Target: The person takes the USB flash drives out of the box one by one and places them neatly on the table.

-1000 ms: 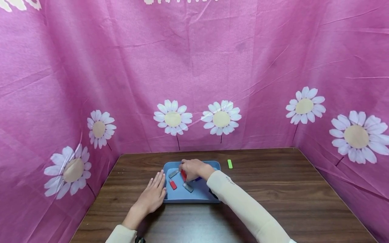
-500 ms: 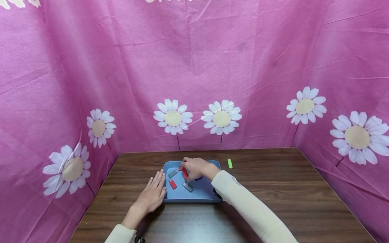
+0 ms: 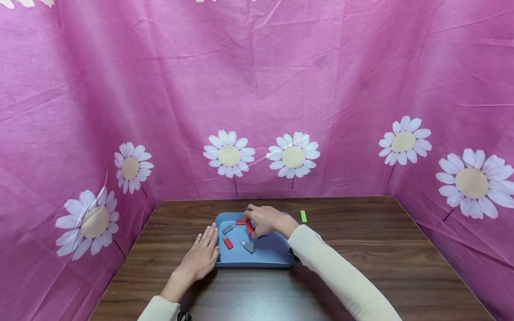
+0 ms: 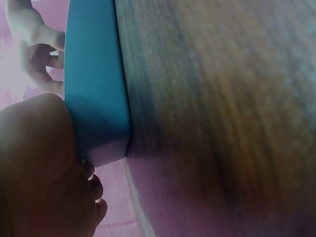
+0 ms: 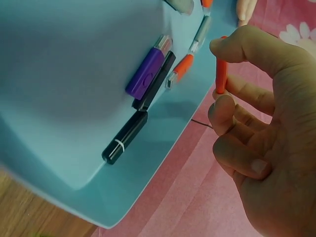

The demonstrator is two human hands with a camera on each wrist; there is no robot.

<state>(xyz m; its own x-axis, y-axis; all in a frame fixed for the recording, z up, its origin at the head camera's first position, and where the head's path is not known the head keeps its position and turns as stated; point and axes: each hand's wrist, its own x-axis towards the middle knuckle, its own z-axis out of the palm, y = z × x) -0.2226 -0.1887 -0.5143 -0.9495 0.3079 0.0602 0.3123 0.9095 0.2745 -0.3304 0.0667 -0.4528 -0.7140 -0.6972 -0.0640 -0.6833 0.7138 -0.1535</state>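
My right hand (image 3: 265, 219) pinches a red USB stick (image 3: 250, 226) between thumb and fingertips, raised over the blue tray (image 3: 277, 256). In the right wrist view that stick (image 5: 221, 71) looks orange, clasped on edge. My left hand (image 3: 201, 254) lies with straight fingers along the tray's left side. Inside the tray are two grey USB sticks (image 3: 247, 247), a red USB stick (image 3: 228, 243) and another red one (image 3: 240, 222) near the back. A purple USB stick (image 5: 148, 71) lies against a black stick, with another black one (image 5: 125, 138) beside them; my right hand mostly hides these from the head view.
A bright green USB-stick-shaped piece (image 3: 303, 216) lies on the brown wooden table (image 3: 361, 249), right of the tray. A pink cloth with daisies (image 3: 257, 89) hangs along the back and both sides of the table.
My right hand has moved right and slightly up with the red USB stick. The red stick at the tray's back now shows more fully. My left hand stays in place.
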